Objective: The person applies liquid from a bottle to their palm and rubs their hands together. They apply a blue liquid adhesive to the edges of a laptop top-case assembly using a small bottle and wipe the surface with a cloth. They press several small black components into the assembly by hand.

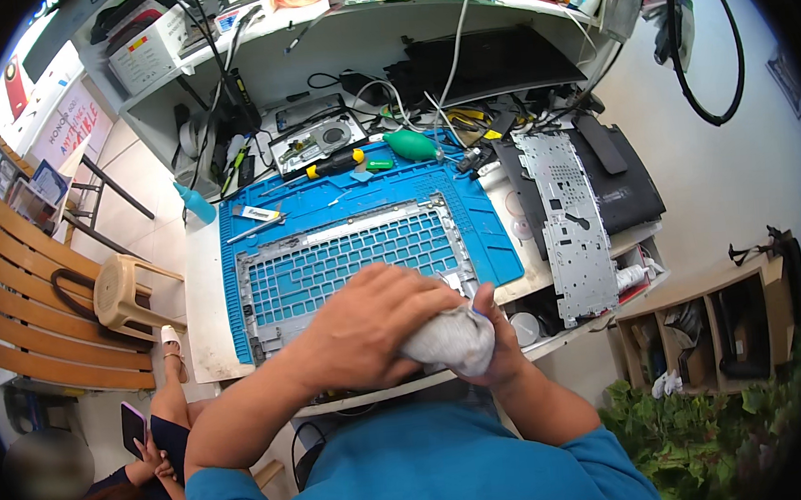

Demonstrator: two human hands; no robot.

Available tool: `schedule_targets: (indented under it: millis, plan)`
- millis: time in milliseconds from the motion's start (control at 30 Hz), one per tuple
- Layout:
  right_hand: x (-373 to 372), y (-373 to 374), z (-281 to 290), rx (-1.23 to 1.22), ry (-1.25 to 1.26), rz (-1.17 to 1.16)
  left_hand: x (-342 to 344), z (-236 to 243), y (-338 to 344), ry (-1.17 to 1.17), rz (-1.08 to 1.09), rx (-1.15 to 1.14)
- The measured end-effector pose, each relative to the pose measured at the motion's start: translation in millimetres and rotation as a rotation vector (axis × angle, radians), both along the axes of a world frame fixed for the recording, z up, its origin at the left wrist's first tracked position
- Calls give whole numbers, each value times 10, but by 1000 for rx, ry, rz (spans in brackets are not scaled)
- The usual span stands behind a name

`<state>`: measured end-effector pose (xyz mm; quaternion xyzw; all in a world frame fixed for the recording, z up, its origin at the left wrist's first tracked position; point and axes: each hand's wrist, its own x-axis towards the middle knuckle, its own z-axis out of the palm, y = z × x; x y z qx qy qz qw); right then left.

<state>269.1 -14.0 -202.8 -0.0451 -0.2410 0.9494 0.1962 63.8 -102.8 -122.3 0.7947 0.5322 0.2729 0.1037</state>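
A crumpled white cloth point(451, 341) is bunched between my two hands, above the near edge of the bench. My left hand point(373, 317) lies over its left side with the fingers curled onto it. Round the right side wraps my right hand point(505, 343), thumb pointing up. Whether the cloth covers something else is hidden. Just beyond the hands, a grey laptop frame point(461, 246) with keyboard openings rests on a blue repair mat point(499, 260); my left forearm and hand hide its near part.
Behind the frame lie a yellow-black screwdriver point(336, 164) and a green blower bulb point(412, 145). A perforated metal plate point(571, 229) rests on dark laptop parts at right. A blue bottle point(195, 204) stands at left. Cables point(460, 32) hang down. A seated person point(160, 466) holds a phone.
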Motion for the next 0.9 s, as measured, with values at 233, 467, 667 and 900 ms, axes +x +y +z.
schedule_targets:
  millis: [233,467,667,900]
  plan:
    - [264,89,123,318,-332,-229,109,-92,-108,148,7,-137]
    - [724,618,288,775,-803,-911,-84,21,-351,52,29,-24]
    - [1977,2106,696,705,-900,-1260,-581,177,-793,106,236,79]
    - [1875,1919,787,936,-821,-1123,-771,63,-1187,-124,423,-1]
